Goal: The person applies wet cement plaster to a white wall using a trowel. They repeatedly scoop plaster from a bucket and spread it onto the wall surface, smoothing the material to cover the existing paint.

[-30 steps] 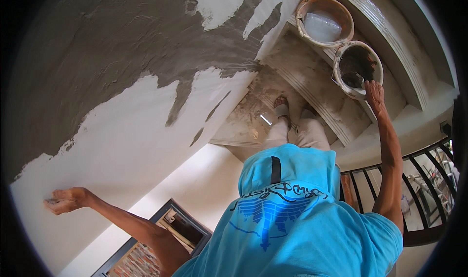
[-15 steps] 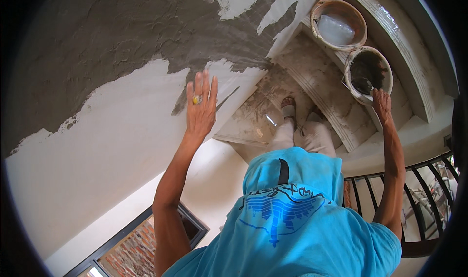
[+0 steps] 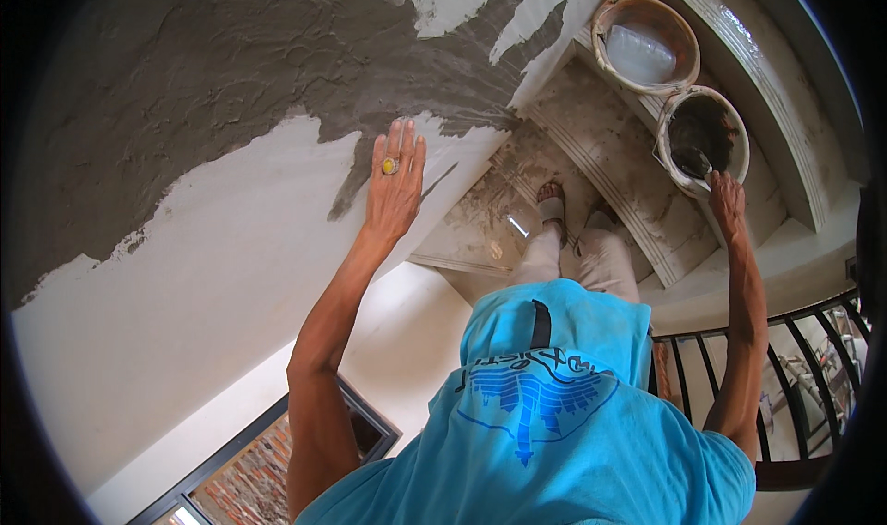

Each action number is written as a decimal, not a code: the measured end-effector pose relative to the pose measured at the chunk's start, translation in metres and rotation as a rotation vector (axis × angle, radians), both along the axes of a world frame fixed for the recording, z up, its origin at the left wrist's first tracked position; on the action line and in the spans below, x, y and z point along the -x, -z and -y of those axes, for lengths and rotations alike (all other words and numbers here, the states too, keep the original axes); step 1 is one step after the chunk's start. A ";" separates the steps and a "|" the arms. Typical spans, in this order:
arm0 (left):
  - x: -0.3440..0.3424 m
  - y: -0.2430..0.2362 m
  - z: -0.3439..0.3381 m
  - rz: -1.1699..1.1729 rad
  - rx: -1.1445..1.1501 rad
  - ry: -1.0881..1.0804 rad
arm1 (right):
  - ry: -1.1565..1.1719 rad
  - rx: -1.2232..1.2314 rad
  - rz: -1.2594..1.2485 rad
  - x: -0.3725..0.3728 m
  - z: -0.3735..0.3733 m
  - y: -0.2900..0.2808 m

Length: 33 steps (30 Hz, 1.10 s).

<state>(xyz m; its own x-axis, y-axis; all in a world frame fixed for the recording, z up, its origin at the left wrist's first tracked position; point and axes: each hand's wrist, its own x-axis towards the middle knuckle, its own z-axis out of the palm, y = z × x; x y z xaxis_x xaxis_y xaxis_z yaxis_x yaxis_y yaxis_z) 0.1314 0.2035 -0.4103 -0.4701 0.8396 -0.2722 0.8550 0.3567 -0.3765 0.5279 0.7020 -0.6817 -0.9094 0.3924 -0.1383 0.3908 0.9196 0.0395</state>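
Observation:
My left hand [image 3: 395, 188] is stretched out flat by the wall, fingers straight and a ring with a yellow stone on one of them. I cannot tell whether its palm touches the surface. Dark grey wet plaster [image 3: 231, 72] covers the upper part of the white wall [image 3: 222, 239], with a ragged lower edge. On the right, my right hand [image 3: 727, 200] grips the handle of what looks like a trowel [image 3: 705, 167] at the near rim of a bucket [image 3: 662, 146]. The tool's blade is mostly hidden in the dark mortar [image 3: 699, 135] inside.
A second bucket [image 3: 601, 52] holding a clear plastic container [image 3: 637, 56] stands beyond the first. Stained stair treads [image 3: 605, 119] curve up to the right, and my sandalled feet [image 3: 552, 206] are on a step. A black railing [image 3: 785, 368] runs along the lower right.
My left hand has shifted slightly up and to the right along the wall, still flat. The right hand stays at the bucket with the trowel, almost unmoved.

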 end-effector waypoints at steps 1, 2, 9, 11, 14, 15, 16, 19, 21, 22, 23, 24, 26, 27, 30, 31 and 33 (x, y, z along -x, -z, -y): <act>0.000 -0.002 0.000 -0.017 -0.013 0.010 | -0.003 -0.013 0.001 0.001 0.000 -0.001; 0.001 -0.004 0.000 -0.076 -0.019 0.016 | -0.008 -0.024 0.000 0.003 0.002 -0.003; 0.009 -0.007 -0.003 -0.223 0.030 -0.011 | -0.021 -0.015 -0.051 -0.003 0.000 0.000; 0.008 -0.006 -0.003 -0.205 -0.006 -0.018 | -0.016 -0.012 -0.048 -0.003 -0.001 0.003; 0.007 -0.007 -0.008 -0.190 -0.021 -0.020 | -0.018 -0.017 -0.033 -0.004 -0.001 0.006; 0.007 -0.009 -0.011 -0.186 -0.016 -0.018 | -0.021 -0.020 -0.026 -0.003 -0.002 0.007; 0.007 -0.009 -0.012 -0.181 -0.010 -0.016 | -0.014 -0.014 -0.009 -0.003 -0.002 0.007; 0.011 0.001 -0.005 -0.198 -0.012 0.011 | -0.005 -0.007 0.021 -0.003 -0.003 0.008; 0.010 -0.002 -0.011 -0.211 0.042 0.011 | -0.010 -0.018 0.011 -0.003 -0.003 0.009; 0.009 -0.002 -0.013 -0.217 0.070 0.011 | 0.009 -0.006 0.043 -0.004 -0.004 0.009; 0.007 0.000 -0.014 -0.181 0.068 0.019 | 0.026 0.007 0.073 -0.002 -0.003 0.006; 0.006 0.004 -0.014 -0.145 0.067 0.027 | 0.043 0.019 0.103 0.001 -0.002 0.001; 0.002 0.013 -0.012 -0.052 0.051 0.036 | 0.018 -0.015 0.080 0.000 -0.002 0.003; -0.001 0.018 -0.009 0.006 0.038 0.039 | 0.008 -0.033 0.069 -0.001 -0.004 0.005; -0.017 0.033 0.000 0.135 -0.021 0.046 | 0.069 -0.076 0.111 -0.004 -0.003 0.010; -0.024 0.036 0.004 0.174 -0.044 0.054 | 0.113 -0.083 0.141 -0.002 -0.001 0.016; -0.036 0.040 0.014 0.364 -0.010 -0.138 | 0.224 -0.117 0.229 -0.010 -0.007 0.042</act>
